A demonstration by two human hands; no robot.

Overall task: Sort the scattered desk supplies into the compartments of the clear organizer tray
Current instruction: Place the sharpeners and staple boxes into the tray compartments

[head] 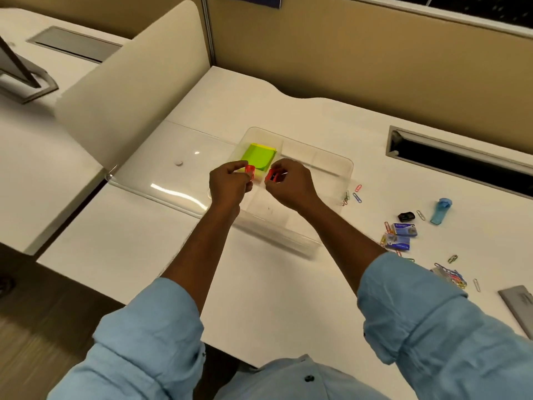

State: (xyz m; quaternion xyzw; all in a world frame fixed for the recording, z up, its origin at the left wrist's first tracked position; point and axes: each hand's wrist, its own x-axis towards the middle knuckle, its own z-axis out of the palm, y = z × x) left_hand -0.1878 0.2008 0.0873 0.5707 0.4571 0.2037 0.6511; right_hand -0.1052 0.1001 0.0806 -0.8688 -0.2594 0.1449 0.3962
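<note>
From the head view, your left hand pinches one small red piece and your right hand pinches another, both closed on them just above the clear organizer tray, beside the green sticky notes in its far-left compartment. A loose release could send either piece over a divider into the wrong section, I judge. Scattered paper clips, two blue boxes, a blue clear item and a black clip lie right of the tray on the counter; nothing blocks your reach.
</note>
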